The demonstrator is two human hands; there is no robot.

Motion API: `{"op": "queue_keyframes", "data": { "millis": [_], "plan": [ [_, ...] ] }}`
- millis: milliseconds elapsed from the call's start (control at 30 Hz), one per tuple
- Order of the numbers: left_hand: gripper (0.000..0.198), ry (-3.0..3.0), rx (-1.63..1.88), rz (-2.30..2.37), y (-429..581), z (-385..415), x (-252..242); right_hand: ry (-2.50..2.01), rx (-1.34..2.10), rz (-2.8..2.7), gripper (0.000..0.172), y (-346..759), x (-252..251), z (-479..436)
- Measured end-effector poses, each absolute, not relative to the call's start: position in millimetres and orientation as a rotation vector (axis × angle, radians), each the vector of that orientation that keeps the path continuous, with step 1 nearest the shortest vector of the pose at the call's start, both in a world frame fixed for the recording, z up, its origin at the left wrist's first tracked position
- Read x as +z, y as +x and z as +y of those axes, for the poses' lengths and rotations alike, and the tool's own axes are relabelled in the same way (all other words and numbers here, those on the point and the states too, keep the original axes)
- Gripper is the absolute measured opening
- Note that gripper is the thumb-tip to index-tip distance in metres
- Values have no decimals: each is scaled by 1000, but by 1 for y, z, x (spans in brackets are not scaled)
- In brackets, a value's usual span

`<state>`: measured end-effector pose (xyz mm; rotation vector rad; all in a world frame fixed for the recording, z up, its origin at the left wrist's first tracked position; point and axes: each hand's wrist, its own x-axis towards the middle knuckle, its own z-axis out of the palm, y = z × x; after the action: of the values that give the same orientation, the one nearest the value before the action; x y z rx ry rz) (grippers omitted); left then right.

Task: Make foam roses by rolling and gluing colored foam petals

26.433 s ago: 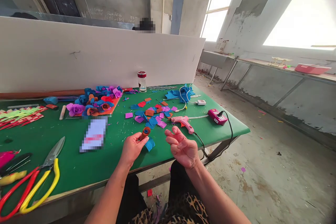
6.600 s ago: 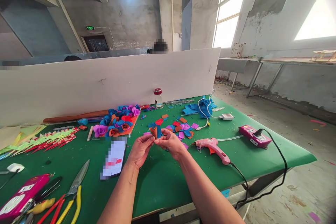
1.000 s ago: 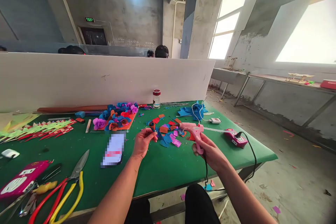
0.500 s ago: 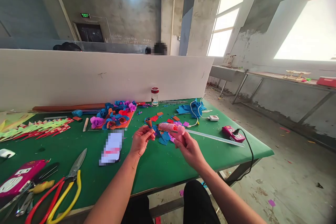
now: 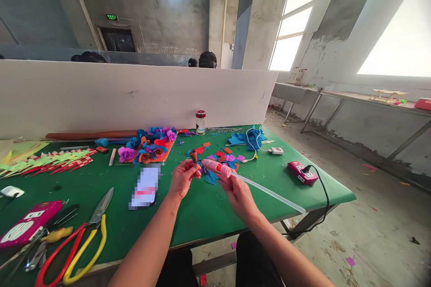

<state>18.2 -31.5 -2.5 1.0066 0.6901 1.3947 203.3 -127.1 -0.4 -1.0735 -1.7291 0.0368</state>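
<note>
- Foam rosebud pinched in my left hand over the green counter.
- Right hand is wrapped around the pink glue gun, nozzle right at the bud.

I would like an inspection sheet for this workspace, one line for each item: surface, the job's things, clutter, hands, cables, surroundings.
Surface: green table, with small scraps on it.
Job's things: rolled foam flower; pink glue gun with a clear glue stick at its back.
Clutter: cut foam pieces, finished flowers, jar, shears.
Hands: left hand pinches the foam flower; right hand grips the glue gun, nozzle towards the flower.
Cables: black cable plugged into the pink power strip; white charger with its cable.
Surroundings: white partition, people's heads behind it; concrete walls, windows.
</note>
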Motion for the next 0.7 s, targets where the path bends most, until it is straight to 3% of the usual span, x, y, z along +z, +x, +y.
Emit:
{"op": "queue_keyframes", "data": {
  "millis": [700],
  "plan": [
    [31,1035,1383,702,17,-33,-3,-1090,142,-1757,30,202,-1,-124]
  ]
}}
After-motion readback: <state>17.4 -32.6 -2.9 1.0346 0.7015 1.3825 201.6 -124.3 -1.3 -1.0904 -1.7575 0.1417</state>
